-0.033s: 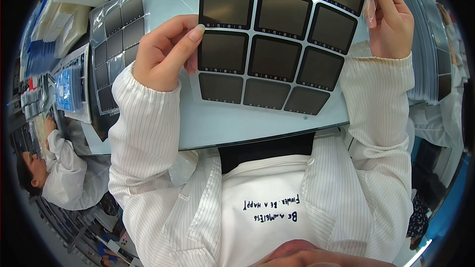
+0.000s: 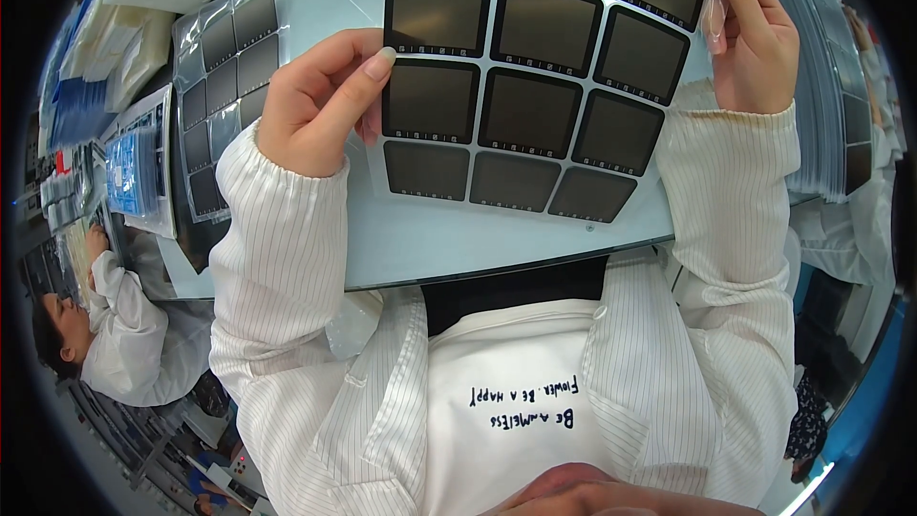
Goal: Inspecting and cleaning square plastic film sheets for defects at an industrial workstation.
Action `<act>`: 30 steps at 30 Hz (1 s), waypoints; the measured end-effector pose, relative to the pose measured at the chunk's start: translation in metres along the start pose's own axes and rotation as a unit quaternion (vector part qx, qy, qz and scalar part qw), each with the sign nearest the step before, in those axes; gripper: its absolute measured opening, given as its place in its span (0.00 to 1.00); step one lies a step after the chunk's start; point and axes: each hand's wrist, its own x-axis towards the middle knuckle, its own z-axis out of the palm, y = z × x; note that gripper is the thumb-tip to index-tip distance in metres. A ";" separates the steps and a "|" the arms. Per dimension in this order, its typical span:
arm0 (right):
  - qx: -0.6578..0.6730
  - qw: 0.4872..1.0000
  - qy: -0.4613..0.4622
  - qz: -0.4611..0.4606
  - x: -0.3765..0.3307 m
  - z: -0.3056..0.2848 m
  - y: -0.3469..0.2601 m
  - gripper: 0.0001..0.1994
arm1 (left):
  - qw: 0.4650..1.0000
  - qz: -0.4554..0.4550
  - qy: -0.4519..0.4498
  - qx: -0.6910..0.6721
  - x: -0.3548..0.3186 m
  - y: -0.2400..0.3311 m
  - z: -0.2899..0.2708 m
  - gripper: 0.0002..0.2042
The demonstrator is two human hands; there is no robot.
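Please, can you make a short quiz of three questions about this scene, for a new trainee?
1. True or false: both hands hold the same sheet of dark squares.
2. Where does the second sheet of dark squares lie? A) to the person's left on the table B) under the right hand C) on the lap
3. Which part of the left hand lies on the front of the held sheet?

Key: 1 true. 2 A. 3 The thumb.
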 end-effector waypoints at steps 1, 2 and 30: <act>-0.005 1.000 0.002 0.000 0.000 0.000 0.000 0.08 | 1.000 0.000 0.001 0.002 0.000 0.000 0.000 0.10; -0.005 1.000 0.002 0.000 0.000 0.000 0.000 0.08 | 1.000 -0.001 0.001 0.002 0.000 0.000 0.000 0.10; -0.014 1.000 -0.006 0.010 -0.002 0.001 -0.003 0.08 | 1.000 -0.007 0.005 0.013 0.000 0.000 0.001 0.09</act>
